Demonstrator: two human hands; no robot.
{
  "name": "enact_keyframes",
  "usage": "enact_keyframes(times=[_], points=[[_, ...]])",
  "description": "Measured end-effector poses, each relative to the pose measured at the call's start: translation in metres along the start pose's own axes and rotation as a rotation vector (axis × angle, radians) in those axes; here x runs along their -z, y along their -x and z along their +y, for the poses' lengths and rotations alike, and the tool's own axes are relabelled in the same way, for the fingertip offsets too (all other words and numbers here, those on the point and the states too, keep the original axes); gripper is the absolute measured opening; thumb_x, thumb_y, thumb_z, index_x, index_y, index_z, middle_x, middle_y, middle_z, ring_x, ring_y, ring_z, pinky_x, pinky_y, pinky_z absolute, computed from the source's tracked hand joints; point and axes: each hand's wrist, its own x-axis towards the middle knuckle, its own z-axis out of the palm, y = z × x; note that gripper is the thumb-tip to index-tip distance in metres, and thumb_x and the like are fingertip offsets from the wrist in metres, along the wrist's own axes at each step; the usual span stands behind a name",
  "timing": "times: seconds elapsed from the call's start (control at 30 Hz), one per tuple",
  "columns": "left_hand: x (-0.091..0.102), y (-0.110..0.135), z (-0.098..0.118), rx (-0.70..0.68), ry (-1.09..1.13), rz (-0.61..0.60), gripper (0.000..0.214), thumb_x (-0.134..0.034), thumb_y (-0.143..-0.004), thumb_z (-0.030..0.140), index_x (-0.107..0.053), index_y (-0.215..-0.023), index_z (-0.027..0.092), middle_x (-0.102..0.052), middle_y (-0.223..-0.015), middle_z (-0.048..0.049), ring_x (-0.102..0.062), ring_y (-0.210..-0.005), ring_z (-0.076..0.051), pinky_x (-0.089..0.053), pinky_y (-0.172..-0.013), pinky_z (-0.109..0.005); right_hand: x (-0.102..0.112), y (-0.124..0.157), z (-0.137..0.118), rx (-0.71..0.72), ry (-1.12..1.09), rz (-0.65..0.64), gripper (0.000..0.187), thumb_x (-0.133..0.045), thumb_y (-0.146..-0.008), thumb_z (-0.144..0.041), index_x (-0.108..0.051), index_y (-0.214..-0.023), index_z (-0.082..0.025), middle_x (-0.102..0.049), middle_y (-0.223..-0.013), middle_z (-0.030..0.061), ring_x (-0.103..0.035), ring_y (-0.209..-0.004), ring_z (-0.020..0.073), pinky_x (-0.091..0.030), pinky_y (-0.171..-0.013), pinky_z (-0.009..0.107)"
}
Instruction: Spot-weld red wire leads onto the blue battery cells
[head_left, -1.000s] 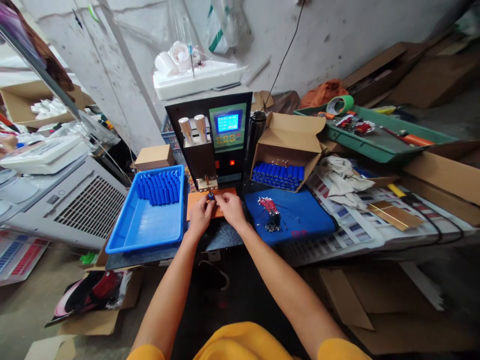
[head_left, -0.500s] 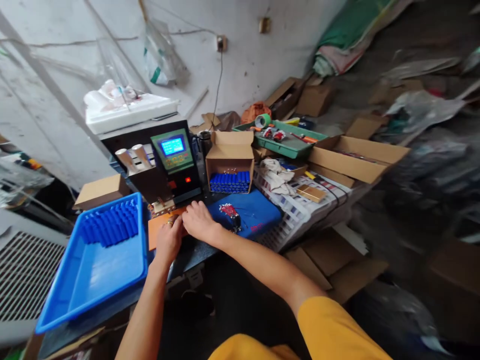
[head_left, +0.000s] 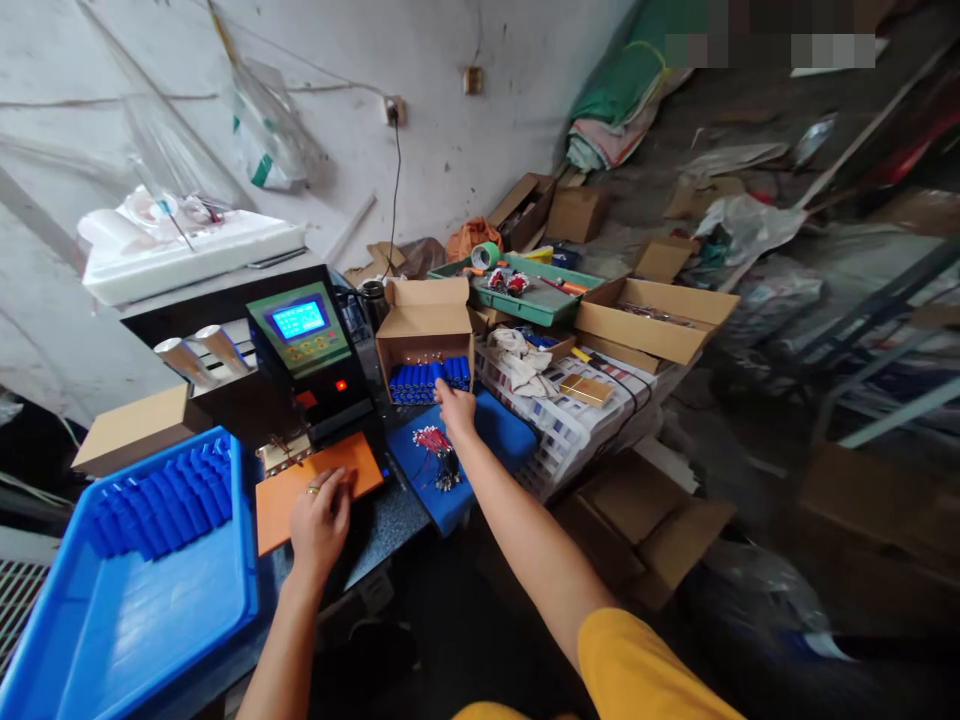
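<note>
My right hand (head_left: 457,410) reaches to the front of an open cardboard box (head_left: 426,326), its fingers drawn together against the blue cylindrical battery cells (head_left: 409,380) stacked inside. Whether a cell is between those fingers is hidden. Over the orange board (head_left: 281,510), my left hand (head_left: 321,515) is closed with its fingers curled; anything inside it is out of sight. Behind the board stands a black machine (head_left: 341,405) with a lit blue screen (head_left: 298,320). A bundle of red and black wires (head_left: 437,455) lies on a blue pad (head_left: 495,425) below the right hand.
At the left, a blue tray (head_left: 245,530) holds rows of blue cells. A closed cardboard box (head_left: 135,425) sits behind it. To the right are a white plastic crate (head_left: 551,450), a green tray (head_left: 551,312) with tape and tools, and an open carton (head_left: 667,340).
My right hand has left the left hand's side and moved right and away to the box of cells. My left hand stays at the orange board. The view has turned right.
</note>
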Motion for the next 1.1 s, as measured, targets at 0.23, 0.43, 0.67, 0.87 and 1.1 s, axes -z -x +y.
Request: enact_keyframes(times=[0.23, 0.43, 0.67, 0.87, 1.1], points=[[0.0, 0.001, 0.001, -0.084, -0.021, 0.027, 0.02, -0.055, -0.093, 0.025, -0.067, -0.106, 0.016, -0.072, -0.1, -0.0108, -0.068, -0.089, -0.022, -0.053, -0.077, -0.033, -0.012, -0.021, 0.012, -0.039, 0.245, 0.077, 0.04, -0.059, -0.086, -0.042, -0.066, -0.054, -0.019, -0.072, -0.062, 0.0066, -0.072, -0.069, 0.0215, -0.049, -0.063, 0.026], [0.001, 0.0, 0.003, -0.117, 0.008, 0.037, 0.019, -0.059, -0.09, 0.023, -0.066, -0.107, 0.017, -0.071, -0.101, -0.01, -0.068, -0.089, -0.021, -0.053, -0.078, -0.033, -0.012, -0.034, 0.002, -0.087, 0.406, 0.073, 0.039, -0.057, -0.088, -0.042, -0.071, -0.062, -0.017, -0.075, -0.067, 0.0082, -0.073, -0.073, 0.0219, -0.049, -0.063, 0.026], [0.003, -0.003, 0.006, -0.102, 0.02, 0.04, 0.017, -0.059, -0.09, 0.023, -0.068, -0.103, 0.018, -0.072, -0.099, -0.0094, -0.068, -0.087, -0.021, -0.053, -0.077, -0.032, -0.008, -0.036, 0.001, -0.016, 0.438, 0.032, 0.039, -0.06, -0.086, -0.046, -0.071, -0.061, -0.018, -0.073, -0.064, 0.0075, -0.072, -0.068, 0.0203, -0.049, -0.061, 0.024], [0.007, -0.004, 0.006, -0.018, 0.063, 0.001, 0.018, -0.058, -0.091, 0.03, -0.07, -0.098, 0.018, -0.072, -0.096, -0.0093, -0.068, -0.085, -0.021, -0.052, -0.075, -0.032, 0.027, -0.021, 0.006, 0.095, 0.354, -0.081, 0.044, -0.053, -0.09, -0.047, -0.069, -0.062, -0.016, -0.071, -0.063, 0.0057, -0.068, -0.063, 0.0177, -0.047, -0.06, 0.023], [0.011, -0.006, 0.009, 0.102, 0.156, -0.049, 0.021, -0.055, -0.09, 0.033, -0.07, -0.096, 0.019, -0.073, -0.095, -0.0081, -0.068, -0.087, -0.021, -0.053, -0.079, -0.034, 0.043, 0.004, 0.007, 0.275, 0.645, -0.516, 0.022, -0.06, -0.082, -0.021, -0.069, -0.062, -0.016, -0.072, -0.068, 0.0024, -0.067, -0.072, 0.0171, -0.044, -0.066, 0.023]])
